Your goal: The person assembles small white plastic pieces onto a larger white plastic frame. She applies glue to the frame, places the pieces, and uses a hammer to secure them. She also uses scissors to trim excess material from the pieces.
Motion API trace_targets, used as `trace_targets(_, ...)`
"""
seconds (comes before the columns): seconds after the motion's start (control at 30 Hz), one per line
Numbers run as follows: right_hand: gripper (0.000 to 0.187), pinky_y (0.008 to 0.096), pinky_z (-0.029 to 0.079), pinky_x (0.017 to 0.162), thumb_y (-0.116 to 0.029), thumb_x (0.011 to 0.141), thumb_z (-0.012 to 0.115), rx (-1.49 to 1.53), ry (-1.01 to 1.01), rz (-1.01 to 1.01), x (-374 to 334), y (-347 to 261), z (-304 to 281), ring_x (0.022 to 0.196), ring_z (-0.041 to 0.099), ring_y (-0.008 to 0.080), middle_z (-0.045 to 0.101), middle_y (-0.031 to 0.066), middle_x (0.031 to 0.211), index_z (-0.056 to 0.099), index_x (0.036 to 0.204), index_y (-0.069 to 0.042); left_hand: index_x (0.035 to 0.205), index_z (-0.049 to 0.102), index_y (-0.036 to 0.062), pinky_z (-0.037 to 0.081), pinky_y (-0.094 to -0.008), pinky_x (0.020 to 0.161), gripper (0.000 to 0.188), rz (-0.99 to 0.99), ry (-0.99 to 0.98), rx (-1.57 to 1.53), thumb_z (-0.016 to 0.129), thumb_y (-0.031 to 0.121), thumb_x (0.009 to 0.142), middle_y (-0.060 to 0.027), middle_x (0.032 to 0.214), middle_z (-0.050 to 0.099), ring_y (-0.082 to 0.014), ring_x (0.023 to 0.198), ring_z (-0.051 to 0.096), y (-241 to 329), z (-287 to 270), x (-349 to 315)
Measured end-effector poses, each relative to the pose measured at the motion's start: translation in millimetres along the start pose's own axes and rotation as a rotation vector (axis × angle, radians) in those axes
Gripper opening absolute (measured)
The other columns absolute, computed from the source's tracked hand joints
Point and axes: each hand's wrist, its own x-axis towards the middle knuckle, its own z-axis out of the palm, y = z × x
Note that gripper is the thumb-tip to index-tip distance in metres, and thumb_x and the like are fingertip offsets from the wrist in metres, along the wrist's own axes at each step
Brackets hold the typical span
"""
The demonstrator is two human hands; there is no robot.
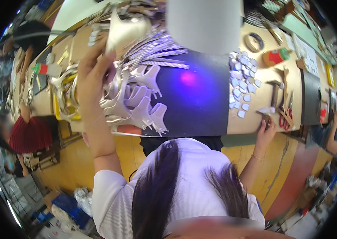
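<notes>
Left hand [92, 75] at cream cutouts [140, 110] | I cannot tell its grip | likely light, pliable; pinch broad edges

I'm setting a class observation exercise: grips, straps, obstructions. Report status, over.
Left grip by cream pronged straps, hold unclear. Right grip at white-tipped tool, closure unclear. White cylinder blocks upper-centre view.

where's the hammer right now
In the head view, the hammer lies on the right side of the table, just beyond the right hand and right of the small pale pieces.
</notes>
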Motion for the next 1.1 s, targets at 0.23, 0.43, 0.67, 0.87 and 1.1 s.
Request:
trace_targets(0.23, 0.031, 0.0431, 0.048, 0.087, -0.013, 0.092, 0.067, -0.023, 0.09, -0.113, 1.8, -9.6, 3.1, 0.1, 0.06, 0.0366, 0.062, 0.0178, 0.107, 0.063, 0.121, -0.003, 0.124, 0.067, 0.0119, 0.046, -0.0395, 0.071, 0.04, 0.261, -0.831, 0.928, 0.069, 0.018, 0.085, -0.0128, 0.087, 0.059, -0.0298, 0.078, 0.059, 23.2, 31.8, -28.9)
trace_targets(0.43, 0.031, 0.0415, 0.048, 0.087, -0.011, 0.091, 0.067, 0.035, 0.107, -0.06, 2.9, -18.6, 2.5, 0.097, 0.059, 0.0345, 0.061, 0.0159, 0.104, 0.064, 0.121, -0.004, 0.115, 0.071, 0.0154, 0.04, -0.0383, 0.084, 0.032, 0.517, -1.102, 1.122, 0.06, 0.011, 0.085, -0.0089, 0.091, 0.06, -0.0262, 0.094, 0.06, 12.5, 94.0, -31.7)
trace_targets(0.67, 0.032, 0.0433, 0.046, 0.089, -0.013, 0.09, 0.069, 0.025, 0.11, -0.061, 11.4, -20.9, 11.6, 0.1, 0.058, 0.0348, 0.062, 0.0154, 0.107, 0.064, 0.12, -0.005, 0.113, 0.072, 0.0165, 0.035, -0.0507, 0.104, 0.033, 0.615, -1.163, 1.303, 0.062, 0.011, 0.083, -0.0113, 0.104, 0.062, -0.028, 0.109, 0.057, -60.0, 141.6, 1.4)
trace_targets(0.87, 0.035, 0.0418, 0.048, 0.087, -0.015, 0.088, 0.072, -0.009, 0.13, -0.014, 22.6, -57.0, -4.7, 0.104, 0.057, 0.0327, 0.059, 0.0155, 0.112, 0.065, 0.121, -0.006, 0.126, 0.063, 0.0154, 0.027, -0.0571, 0.115, 0.042, 0.709, -0.869, 1.116, 0.068, 0.023, 0.085, -0.017, 0.128, 0.055, -0.0341, 0.131, 0.046, -95.7, 138.8, -24.0)
trace_targets(1.1, 0.018, 0.0373, 0.049, 0.087, -0.011, 0.087, 0.072, 0.471, -0.125, -0.449, 57.5, -185.5, 32.7, 0.098, 0.06, 0.0292, 0.063, 0.0119, 0.099, 0.071, 0.104, -0.004, 0.13, 0.059, 0.0055, 0.033, -0.0524, 0.114, 0.049, 0.761, -0.729, 0.956, 0.068, 0.022, 0.085, -0.0132, 0.12, 0.061, -0.0304, 0.122, 0.054, -115.6, 162.7, -64.7)
